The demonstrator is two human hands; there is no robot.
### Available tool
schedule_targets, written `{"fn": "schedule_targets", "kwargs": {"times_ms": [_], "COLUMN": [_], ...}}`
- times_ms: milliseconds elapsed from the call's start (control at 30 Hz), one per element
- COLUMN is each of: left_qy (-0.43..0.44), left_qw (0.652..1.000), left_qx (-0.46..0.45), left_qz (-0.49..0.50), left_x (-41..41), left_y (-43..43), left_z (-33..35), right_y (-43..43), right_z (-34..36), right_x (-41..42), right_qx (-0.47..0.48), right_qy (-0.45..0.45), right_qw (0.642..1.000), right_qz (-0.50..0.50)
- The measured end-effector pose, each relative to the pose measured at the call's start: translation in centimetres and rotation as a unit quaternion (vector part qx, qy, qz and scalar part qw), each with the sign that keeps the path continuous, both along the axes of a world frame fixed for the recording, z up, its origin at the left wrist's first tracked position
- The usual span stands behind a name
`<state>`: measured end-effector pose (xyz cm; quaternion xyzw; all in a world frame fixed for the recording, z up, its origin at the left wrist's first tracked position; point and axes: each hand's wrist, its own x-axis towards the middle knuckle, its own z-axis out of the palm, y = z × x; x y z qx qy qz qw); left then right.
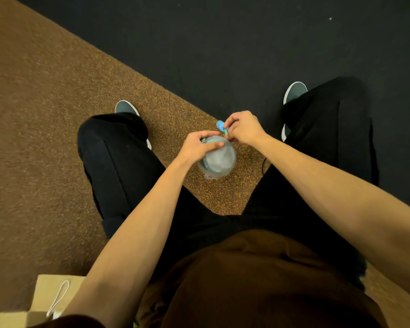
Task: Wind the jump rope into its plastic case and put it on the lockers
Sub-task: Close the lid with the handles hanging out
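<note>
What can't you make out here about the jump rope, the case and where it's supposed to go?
- Jump rope in the head view: mostly hidden by the cloudy plastic case and both hands; only a blue handle end shows.
- Case lid state: covered by the left hand.
- Right hand grip: fingertips small, blurred.
- Lockers: outside the frame.
- Paper bag: cut off at the bottom edge.

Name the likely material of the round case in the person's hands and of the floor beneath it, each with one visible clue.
Round case: probably clear plastic, cloudy and slightly glossy; light shows through it. Floor: seemingly speckled rubber or short carpet, matte brown with yellow flecks.
</note>
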<state>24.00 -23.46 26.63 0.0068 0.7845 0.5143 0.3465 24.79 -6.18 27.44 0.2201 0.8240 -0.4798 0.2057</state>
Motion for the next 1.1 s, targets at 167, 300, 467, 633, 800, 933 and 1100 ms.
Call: {"fn": "schedule_targets", "kwargs": {"times_ms": [167, 300, 467, 633, 800, 933, 1100], "left_qy": [-0.04, -0.091, -0.165, -0.196, -0.234, -0.234, -0.155], "left_qw": [0.995, 0.981, 0.935, 0.901, 0.886, 0.919, 0.984], "left_qx": [0.048, 0.105, 0.18, 0.21, 0.232, 0.187, -0.044], "left_qz": [0.072, 0.139, 0.257, 0.325, 0.325, 0.258, 0.076], "left_x": [-0.2, -0.3, -0.5, -0.6, -0.4, -0.3, -0.2], "left_y": [-0.2, 0.1, 0.2, 0.3, 0.3, 0.3, 0.0], "left_z": [-0.2, -0.2, -0.3, 0.1, 0.4, 0.2, 1.2], "right_y": [0.2, 0.3, 0.2, -0.1, -0.1, 0.2, 1.5], "right_z": [-0.2, -0.2, 0.1, -0.1, -0.1, 0.5, 0.6], "right_x": [-0.1, -0.3, -0.7, -0.8, -0.9, -1.1, -1.6], "right_qx": [-0.055, -0.129, -0.222, -0.239, -0.247, -0.262, -0.272], "right_qy": [0.026, 0.041, 0.037, 0.038, 0.037, 0.016, -0.045], "right_qw": [0.997, 0.984, 0.963, 0.963, 0.966, 0.964, 0.961], "right_qz": [-0.055, -0.112, -0.148, -0.118, -0.064, -0.051, -0.03]}}
